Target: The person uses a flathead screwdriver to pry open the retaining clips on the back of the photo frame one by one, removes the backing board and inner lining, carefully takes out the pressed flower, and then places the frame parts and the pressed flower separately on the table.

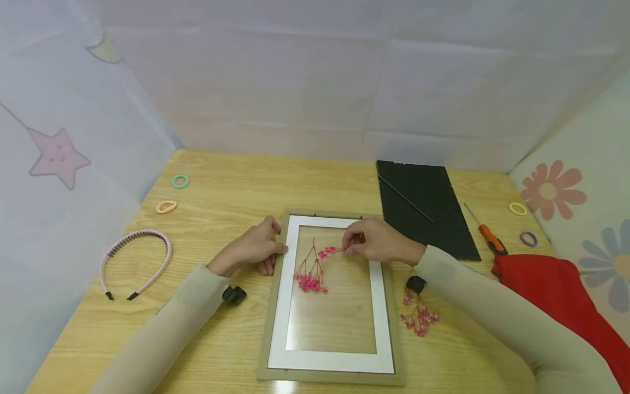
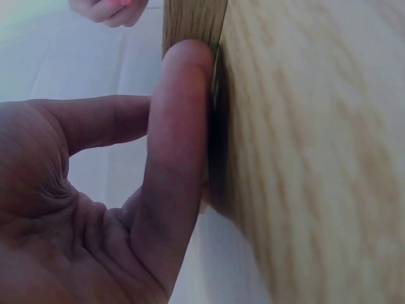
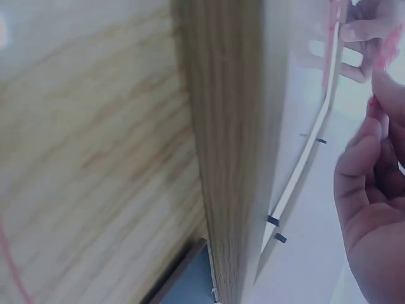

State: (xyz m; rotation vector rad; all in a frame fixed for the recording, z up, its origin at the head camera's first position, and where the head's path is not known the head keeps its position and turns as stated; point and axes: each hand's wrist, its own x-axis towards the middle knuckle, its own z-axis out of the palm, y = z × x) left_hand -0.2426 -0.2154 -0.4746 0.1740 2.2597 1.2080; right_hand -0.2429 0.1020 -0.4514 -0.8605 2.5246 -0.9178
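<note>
Pinching the stem of one pink sprig [image 1: 312, 272], the right hand [image 1: 376, 241] lays it on the glass in the upper half of the frame [image 1: 328, 298] at picture centre, while the left hand [image 1: 253, 250] rests its relaxed fingers against the frame's left edge. By my reckoning the arranging is barely begun: one sprig is on the glass, a second [image 1: 419, 316] waits just right of the frame, and the black backing [image 1: 424, 205] lies off at upper right. Around them I count four hair ties, one headband [image 1: 135, 261], one screwdriver [image 1: 489, 235] and one red cloth [image 1: 566, 295].

A pink dried flower sprig [image 1: 315, 268] lies flat on the glass of the wooden picture frame [image 1: 275, 306].
</note>
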